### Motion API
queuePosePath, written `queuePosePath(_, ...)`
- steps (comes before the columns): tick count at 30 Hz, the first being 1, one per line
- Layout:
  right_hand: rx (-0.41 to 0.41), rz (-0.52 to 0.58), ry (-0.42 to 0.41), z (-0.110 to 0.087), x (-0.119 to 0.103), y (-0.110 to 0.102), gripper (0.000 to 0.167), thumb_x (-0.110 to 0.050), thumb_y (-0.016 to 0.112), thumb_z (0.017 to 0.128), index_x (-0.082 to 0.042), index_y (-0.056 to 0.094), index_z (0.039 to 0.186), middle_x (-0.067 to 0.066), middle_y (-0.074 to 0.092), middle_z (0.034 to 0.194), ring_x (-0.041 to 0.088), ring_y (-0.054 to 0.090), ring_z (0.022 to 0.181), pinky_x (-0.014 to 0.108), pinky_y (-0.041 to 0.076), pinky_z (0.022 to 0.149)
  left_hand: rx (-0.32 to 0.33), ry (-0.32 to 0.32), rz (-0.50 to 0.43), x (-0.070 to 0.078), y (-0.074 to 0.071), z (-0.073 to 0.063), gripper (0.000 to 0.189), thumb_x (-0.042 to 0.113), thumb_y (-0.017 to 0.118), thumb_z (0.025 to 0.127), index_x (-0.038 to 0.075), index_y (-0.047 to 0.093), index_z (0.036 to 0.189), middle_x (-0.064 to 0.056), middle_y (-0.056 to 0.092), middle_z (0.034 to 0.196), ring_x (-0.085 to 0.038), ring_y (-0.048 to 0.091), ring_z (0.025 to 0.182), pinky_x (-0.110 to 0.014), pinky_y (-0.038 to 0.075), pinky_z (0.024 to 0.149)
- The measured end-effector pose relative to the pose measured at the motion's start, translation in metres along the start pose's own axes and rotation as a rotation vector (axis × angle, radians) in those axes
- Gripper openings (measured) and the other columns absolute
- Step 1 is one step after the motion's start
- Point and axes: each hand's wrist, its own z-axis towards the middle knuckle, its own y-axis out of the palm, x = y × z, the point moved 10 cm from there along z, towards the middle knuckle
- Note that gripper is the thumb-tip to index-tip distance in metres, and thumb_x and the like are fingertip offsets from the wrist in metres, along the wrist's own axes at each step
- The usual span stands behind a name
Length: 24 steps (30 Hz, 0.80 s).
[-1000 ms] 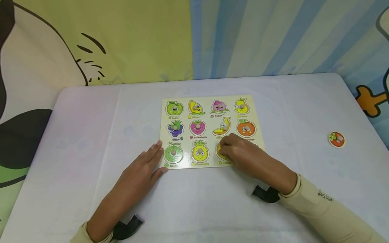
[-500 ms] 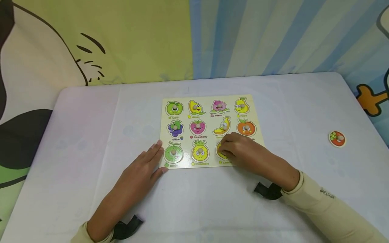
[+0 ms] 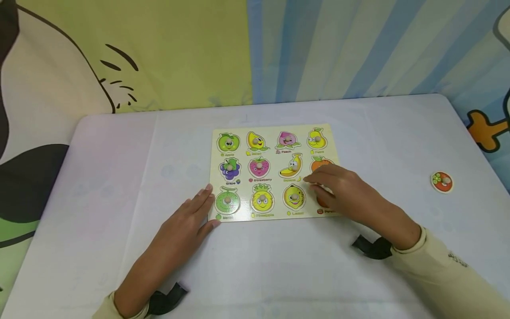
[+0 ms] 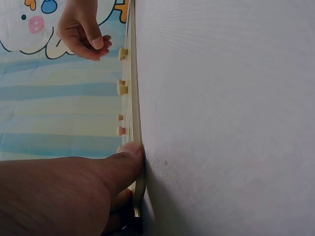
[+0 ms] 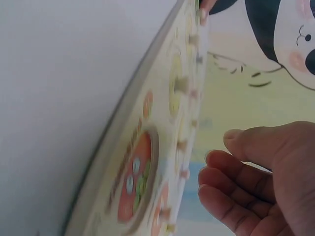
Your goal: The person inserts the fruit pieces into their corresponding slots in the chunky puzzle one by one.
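Observation:
A cream fruit knob puzzle board (image 3: 277,173) lies on the table, its fruit pieces fitted in with small knobs standing up. My left hand (image 3: 181,228) rests at its left edge, fingers straight along the side, thumb touching the front corner. Over the board's right part hovers my right hand (image 3: 350,195), fingers loosely bent, holding nothing and apart from the knobs. It partly hides the orange piece (image 3: 320,163) and the red recess (image 5: 132,184) at the bottom right corner. The lemon piece (image 3: 294,197) sits in its slot. A loose red persimmon-like piece (image 3: 442,182) lies to the right.
A white cloth covers the table (image 3: 259,266). Behind it hangs a printed curtain (image 3: 171,57) with cartoon figures and blue stripes. Black straps (image 3: 372,247) are at both wrists, below pale sleeves.
My right hand has left the lemon piece and moved right and up, uncovering it. The left hand and the board stay where they were.

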Motion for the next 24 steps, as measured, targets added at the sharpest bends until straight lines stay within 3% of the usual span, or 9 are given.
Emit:
queuePosePath(9, 0.076, -0.086, 0.123, -0.029, 0.039, -0.034, 0.032, 0.006, 0.079, 0.073, -0.001, 0.072, 0.104, 0.009, 0.067, 0.097, 0.020, 0.062, 0.079, 0.037, 0.055, 0.061, -0.007, -0.005, 0.006, 0.000, 0.000, 0.001, 0.065, 0.021, 0.076, 0.087, -0.006, 0.048, 0.139, -0.014, 0.035, 0.153, -0.032, 0.037, 0.137, -0.051, 0.035, 0.108)
queuePosePath(14, 0.115, -0.147, 0.168, -0.044, 0.054, -0.048, 0.036, 0.006, 0.081, 0.071, -0.001, 0.072, 0.105, 0.010, 0.067, 0.097, 0.022, 0.063, 0.078, 0.039, 0.053, 0.057, -0.007, 0.001, 0.001, -0.001, 0.000, 0.001, 0.065, 0.022, 0.075, 0.088, -0.006, 0.048, 0.139, -0.015, 0.034, 0.153, -0.032, 0.036, 0.138, -0.051, 0.035, 0.108)
queuePosePath(19, 0.153, -0.201, 0.192, -0.054, 0.066, -0.066, 0.037, 0.004, 0.083, 0.070, -0.002, 0.073, 0.105, 0.009, 0.068, 0.097, 0.021, 0.062, 0.077, 0.020, 0.047, 0.059, -0.006, 0.007, -0.017, -0.001, 0.001, 0.001, 0.064, 0.021, 0.075, 0.088, -0.007, 0.048, 0.139, -0.015, 0.034, 0.153, -0.031, 0.034, 0.139, -0.052, 0.035, 0.107)
queuePosePath(24, 0.182, -0.248, 0.187, -0.060, 0.074, -0.083, 0.036, 0.006, 0.081, 0.070, -0.001, 0.073, 0.105, 0.010, 0.068, 0.096, 0.021, 0.062, 0.075, 0.015, 0.042, 0.060, -0.013, -0.004, -0.015, -0.001, 0.002, 0.001, 0.065, 0.021, 0.074, 0.088, -0.005, 0.047, 0.140, -0.014, 0.033, 0.154, -0.030, 0.033, 0.140, -0.051, 0.034, 0.108)
